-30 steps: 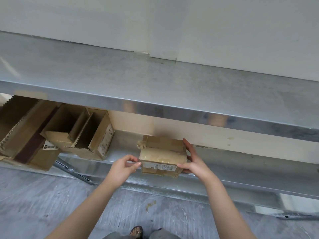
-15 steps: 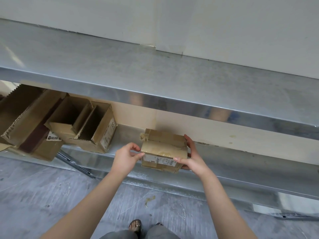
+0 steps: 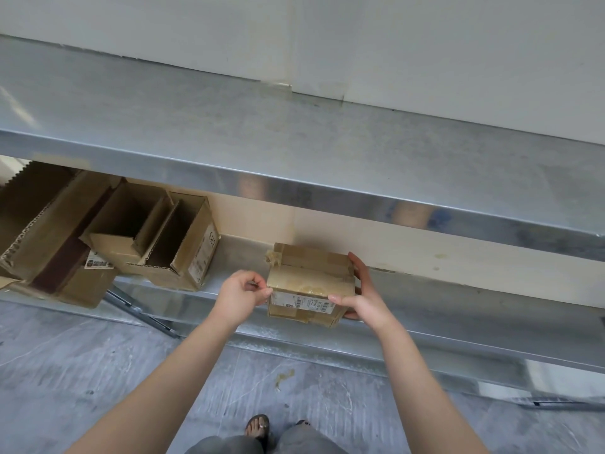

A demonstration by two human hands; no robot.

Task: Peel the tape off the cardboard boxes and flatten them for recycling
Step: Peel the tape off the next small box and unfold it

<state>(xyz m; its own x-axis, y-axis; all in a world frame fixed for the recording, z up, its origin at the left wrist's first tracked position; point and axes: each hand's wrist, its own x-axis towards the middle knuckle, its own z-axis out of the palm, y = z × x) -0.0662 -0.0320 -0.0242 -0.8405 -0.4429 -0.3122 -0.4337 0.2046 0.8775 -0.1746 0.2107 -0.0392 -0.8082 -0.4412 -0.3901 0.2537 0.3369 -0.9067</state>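
A small sealed cardboard box point(image 3: 309, 278) with brown tape over its top and a white barcode label on its front is held at the front edge of the lower metal shelf point(image 3: 458, 306). My right hand point(image 3: 363, 298) grips its right side, thumb on the front label and fingers round the back corner. My left hand point(image 3: 242, 294) is at the box's left front corner, its thumb and forefinger pinching at the tape edge there. A crumpled tape end point(image 3: 274, 257) sticks up at the back left corner.
Several opened cardboard boxes point(image 3: 157, 237) lie on their sides at the left of the lower shelf. The upper metal shelf point(image 3: 294, 149) overhangs above. Grey floor and my sandalled foot point(image 3: 258, 427) are below.
My left hand has closed in from just left of the box onto its front left corner. My right hand has kept its grip on the box.
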